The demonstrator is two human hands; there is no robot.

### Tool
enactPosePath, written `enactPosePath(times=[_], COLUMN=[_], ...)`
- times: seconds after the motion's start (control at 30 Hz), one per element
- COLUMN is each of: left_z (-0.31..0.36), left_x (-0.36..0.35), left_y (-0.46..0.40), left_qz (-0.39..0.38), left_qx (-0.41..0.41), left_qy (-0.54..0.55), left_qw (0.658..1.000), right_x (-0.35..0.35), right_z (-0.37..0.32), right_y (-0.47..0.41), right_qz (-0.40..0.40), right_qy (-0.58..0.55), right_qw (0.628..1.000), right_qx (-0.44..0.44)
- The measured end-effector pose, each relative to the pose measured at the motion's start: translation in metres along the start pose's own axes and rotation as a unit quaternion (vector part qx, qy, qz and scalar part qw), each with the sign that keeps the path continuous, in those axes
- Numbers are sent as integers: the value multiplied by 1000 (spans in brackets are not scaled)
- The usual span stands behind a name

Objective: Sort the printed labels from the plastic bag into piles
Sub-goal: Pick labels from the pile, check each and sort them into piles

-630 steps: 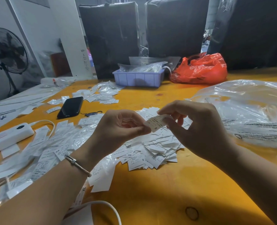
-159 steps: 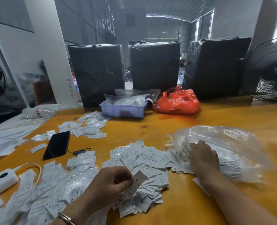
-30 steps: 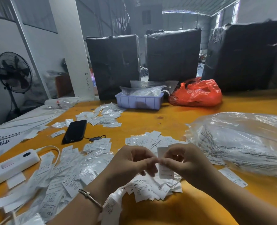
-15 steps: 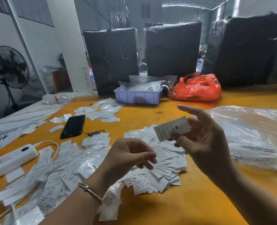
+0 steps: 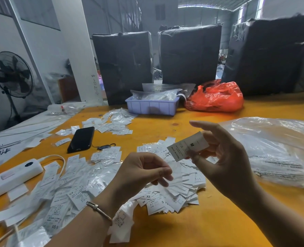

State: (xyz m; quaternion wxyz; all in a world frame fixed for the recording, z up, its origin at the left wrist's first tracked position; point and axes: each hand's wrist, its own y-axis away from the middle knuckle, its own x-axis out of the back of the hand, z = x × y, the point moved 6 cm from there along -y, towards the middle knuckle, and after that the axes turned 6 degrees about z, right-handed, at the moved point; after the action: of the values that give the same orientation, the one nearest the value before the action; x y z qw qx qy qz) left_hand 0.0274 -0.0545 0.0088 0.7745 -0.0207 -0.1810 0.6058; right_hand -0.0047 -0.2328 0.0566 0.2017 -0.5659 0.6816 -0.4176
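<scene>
Left hand point(image 5: 144, 168): raised just above the near pile, fingers curled inward with thumb against fingertips; whether it pinches anything I cannot tell. A thin metal bangle point(image 5: 98, 209) sits on the wrist.
Right hand point(image 5: 224, 157): held up over the table, thumb and middle fingers pinching one small white printed label marked "M" point(image 5: 187, 146); the index finger sticks out straight above it.
Near pile: a heap of small white printed labels point(image 5: 170, 191) lies on the orange-yellow table top point(image 5: 192, 225), directly under both hands; "S" and "XS" marks show on several.
Left spread: a wider scatter of white labels in clear sleeves point(image 5: 64, 189) covers the table beside the left forearm, some marked "XS".
Clear plastic bag point(image 5: 275, 150): large, crumpled, lying on the table to the right of the right hand, with printed text on its side.
White power strip point(image 5: 12, 175): long, at the left edge, its white cable looping by the labels.
Black smartphone point(image 5: 81, 139): flat on the table beyond the left spread, a small dark fob beside it.
Far pile: a smaller group of white labels point(image 5: 112, 122) beyond the phone.
Pale purple plastic tray point(image 5: 152, 106): holds clear bags, near the far edge.
Orange-red plastic bag point(image 5: 217, 97): crumpled, just right of the tray.
Background: three large bales wrapped in black film point(image 5: 190, 54) and a black standing fan point(image 5: 10, 75) at left.
</scene>
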Motion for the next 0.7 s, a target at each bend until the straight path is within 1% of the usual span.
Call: enactPosePath(times=[0.1,0.27,0.6,0.7], left_z=[-1,-1,-2,-5], left_x=[1,1,0,-1], left_y=[0,0,0,-2], left_qz=[1,6,-3,-8], left_qx=[0,0,-3,0], left_qy=[-4,0,-9,-15], left_qw=[1000,1000,1000,1000], right_x=[0,-4,-9,-11], right_z=[-2,0,3,6], right_y=[0,3,5,5], right_qz=[-3,-6,-56,-72], right_qy=[14,90,115,129], right_qw=[1000,995,991,988], right_qx=[14,37,43,30])
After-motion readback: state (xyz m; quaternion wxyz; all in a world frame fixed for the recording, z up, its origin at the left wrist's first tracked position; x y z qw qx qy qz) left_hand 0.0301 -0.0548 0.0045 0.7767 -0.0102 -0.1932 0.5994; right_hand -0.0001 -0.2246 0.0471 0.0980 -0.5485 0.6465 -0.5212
